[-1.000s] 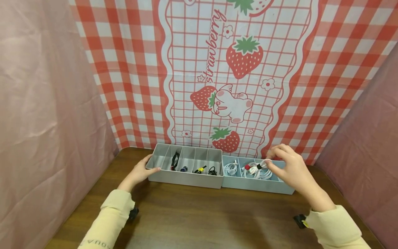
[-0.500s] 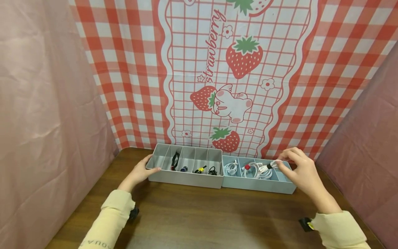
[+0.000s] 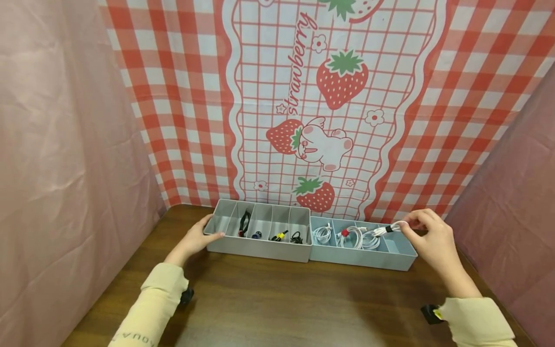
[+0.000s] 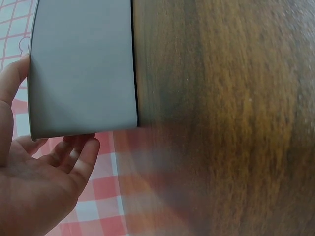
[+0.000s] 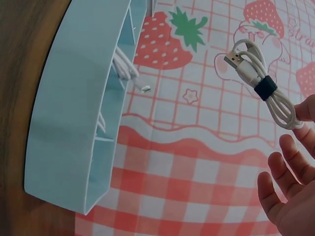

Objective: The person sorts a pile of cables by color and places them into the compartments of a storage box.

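My right hand point(image 3: 435, 241) pinches a white USB cable point(image 3: 388, 228), coiled and bound with a black strap, above the right part of the light blue divided box point(image 3: 360, 260). In the right wrist view the cable point(image 5: 266, 81) hangs from the thumb and fingertips, its metal plug showing. My left hand point(image 3: 195, 241) holds the left end of the grey divided box point(image 3: 260, 249), thumb over the rim. In the left wrist view, the fingers of the left hand point(image 4: 49, 182) lie against the end wall, partly hidden behind it.
Black cables point(image 3: 244, 224) and a cable with a yellow band point(image 3: 279, 236) lie in the grey box. White coiled cables point(image 3: 322, 233), one with a red strap point(image 3: 344, 232), lie in the blue box. Both boxes stand end to end on a wooden table point(image 3: 277, 299) before a strawberry-print cloth point(image 3: 260, 96).
My right hand has moved right and slightly lower with the cable, away from the other white coils and over the blue box's right end. The left hand stays at the grey box.
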Motion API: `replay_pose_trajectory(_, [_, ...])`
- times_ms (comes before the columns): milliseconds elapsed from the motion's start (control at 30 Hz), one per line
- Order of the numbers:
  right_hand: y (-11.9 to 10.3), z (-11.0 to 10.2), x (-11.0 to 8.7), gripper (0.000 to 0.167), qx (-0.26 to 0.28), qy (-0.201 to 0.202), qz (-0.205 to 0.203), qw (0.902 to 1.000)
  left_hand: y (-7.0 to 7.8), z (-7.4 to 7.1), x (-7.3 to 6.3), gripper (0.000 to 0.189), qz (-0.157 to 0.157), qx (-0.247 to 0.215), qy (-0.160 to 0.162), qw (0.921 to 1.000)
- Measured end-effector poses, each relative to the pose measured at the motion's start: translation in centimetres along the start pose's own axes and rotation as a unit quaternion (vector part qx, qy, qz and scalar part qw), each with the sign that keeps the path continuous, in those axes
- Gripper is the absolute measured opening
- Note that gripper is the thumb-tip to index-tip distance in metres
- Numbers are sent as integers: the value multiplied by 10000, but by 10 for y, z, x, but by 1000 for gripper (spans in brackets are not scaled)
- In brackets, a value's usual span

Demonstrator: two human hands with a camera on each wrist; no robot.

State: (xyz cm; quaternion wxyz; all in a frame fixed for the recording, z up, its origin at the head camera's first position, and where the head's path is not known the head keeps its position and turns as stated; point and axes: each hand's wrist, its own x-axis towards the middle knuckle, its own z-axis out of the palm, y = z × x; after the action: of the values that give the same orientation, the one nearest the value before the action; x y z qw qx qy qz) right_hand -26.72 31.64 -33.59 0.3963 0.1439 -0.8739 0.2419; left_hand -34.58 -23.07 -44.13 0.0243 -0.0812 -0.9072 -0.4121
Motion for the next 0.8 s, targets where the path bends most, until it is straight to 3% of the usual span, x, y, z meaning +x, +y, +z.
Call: replay_pose_trajectory(800, [42, 3, -17, 11, -117, 217, 841, 9962, -1, -1, 1, 80, -38, 87, -18, 10000])
